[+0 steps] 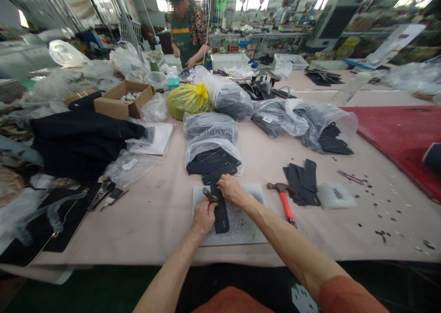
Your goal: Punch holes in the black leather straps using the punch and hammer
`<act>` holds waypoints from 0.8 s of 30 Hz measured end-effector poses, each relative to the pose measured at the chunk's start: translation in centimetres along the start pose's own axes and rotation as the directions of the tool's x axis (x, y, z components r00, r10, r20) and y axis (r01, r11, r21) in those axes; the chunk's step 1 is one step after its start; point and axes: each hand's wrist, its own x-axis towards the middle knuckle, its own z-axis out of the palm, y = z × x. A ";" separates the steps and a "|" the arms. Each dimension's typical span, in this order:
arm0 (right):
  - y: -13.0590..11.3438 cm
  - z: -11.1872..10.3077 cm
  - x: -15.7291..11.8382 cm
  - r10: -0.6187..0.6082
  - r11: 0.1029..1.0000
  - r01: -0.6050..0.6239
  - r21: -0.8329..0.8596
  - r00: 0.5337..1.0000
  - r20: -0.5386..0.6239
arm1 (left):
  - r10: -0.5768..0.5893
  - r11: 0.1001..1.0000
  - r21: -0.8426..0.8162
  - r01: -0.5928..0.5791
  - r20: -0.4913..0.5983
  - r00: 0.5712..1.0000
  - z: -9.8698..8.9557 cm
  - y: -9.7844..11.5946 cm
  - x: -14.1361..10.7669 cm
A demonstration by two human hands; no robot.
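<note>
The left fingers grip a dark punch-like tool upright over a black strip, while the right fingers pinch or press the strip's edge, exactly which being unclear.

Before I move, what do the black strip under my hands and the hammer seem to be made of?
The black strip looks like matte leather or imitation leather, going by its flat, dull face; I can't tell which. The hammer has a dull, dark head, probably steel, and a bright orange-red handle, likely plastic or rubber.
</note>
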 end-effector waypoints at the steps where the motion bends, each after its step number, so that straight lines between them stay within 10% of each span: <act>1: 0.0 0.0 0.1 -0.004 1.000 0.004 0.018 1.000 -0.004 | -0.001 1.000 -0.001 0.001 -0.001 1.000 0.0 0.0 0.0; 9: 0.6 1.0 1.1 0.191 0.947 -0.137 0.290 0.968 -0.164 | 0.022 0.999 0.038 -0.022 -0.006 1.000 0.3 -0.3 -0.1; 15: 2.1 -2.5 1.6 0.540 0.767 -0.315 0.560 0.788 -0.295 | 0.037 0.997 0.068 -0.037 -0.009 0.999 0.3 -0.2 -0.2; 19: 2.4 -6.9 -4.2 0.584 0.709 -0.330 0.623 0.770 -0.258 | 0.013 0.999 0.046 -0.012 -0.003 1.000 0.2 0.0 -0.2; 24: 1.7 -9.1 -17.9 0.599 0.699 -0.544 0.463 0.800 0.036 | 0.005 1.000 0.014 -0.005 -0.003 1.000 0.3 -0.2 -0.2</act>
